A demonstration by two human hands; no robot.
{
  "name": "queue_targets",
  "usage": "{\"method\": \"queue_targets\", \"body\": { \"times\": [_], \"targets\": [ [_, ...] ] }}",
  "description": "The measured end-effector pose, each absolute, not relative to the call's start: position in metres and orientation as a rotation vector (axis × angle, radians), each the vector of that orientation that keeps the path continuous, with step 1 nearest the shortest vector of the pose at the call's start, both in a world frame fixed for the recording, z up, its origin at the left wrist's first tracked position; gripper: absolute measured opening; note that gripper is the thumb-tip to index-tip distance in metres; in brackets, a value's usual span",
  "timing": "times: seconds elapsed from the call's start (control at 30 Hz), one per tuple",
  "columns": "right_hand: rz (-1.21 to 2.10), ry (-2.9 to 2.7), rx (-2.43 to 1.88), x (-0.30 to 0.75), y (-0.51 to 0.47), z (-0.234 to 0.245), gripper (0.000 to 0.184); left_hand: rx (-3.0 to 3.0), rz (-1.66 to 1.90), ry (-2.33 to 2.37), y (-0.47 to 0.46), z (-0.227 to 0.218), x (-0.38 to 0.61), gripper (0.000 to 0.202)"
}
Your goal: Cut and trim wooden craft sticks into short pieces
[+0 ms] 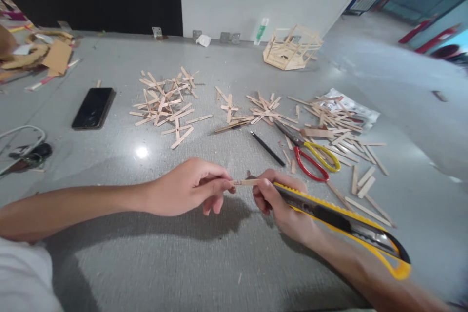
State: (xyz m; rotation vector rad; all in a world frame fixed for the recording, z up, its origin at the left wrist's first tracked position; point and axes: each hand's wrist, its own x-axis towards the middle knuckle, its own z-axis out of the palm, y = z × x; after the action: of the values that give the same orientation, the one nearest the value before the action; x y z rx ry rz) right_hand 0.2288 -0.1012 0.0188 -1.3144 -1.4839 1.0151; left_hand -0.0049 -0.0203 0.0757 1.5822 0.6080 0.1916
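Both hands (pixel 192 186) pinch a wooden stick (pixel 250 182), the right (pixel 277 200) also gripping a yellow cutter (pixel 340 218)

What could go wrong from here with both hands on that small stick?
The right hand holds a yellow utility knife while also pinching the wooden craft stick; a slip could bring the knife's front end toward the left hand, though I can't tell whether its blade is out. The thin stick might also snap near its dark-marked spot, as both hands hold it.
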Motion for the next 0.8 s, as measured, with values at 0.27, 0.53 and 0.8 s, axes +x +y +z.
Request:
{"method": "queue_targets", "body": {
  "times": [0.27,0.53,0.8],
  "targets": [
    [0.92,-1.543,-1.356,0.227,-0.098,0.022,0.052,1.645,0.222,0.764,-0.016,0.07,-0.006,0.032],
    [0.669,-1.698,-1.327,0.229,-0.088,0.012,0.039,1.526,0.592,0.776,-0.009,0.073,-0.005,0.019],
    [0.291,-2.348,-1.447,0.248,-0.066,0.004,0.028,1.318,0.712,0.63,-0.007,0.072,-0.006,0.026]
  ]
}}
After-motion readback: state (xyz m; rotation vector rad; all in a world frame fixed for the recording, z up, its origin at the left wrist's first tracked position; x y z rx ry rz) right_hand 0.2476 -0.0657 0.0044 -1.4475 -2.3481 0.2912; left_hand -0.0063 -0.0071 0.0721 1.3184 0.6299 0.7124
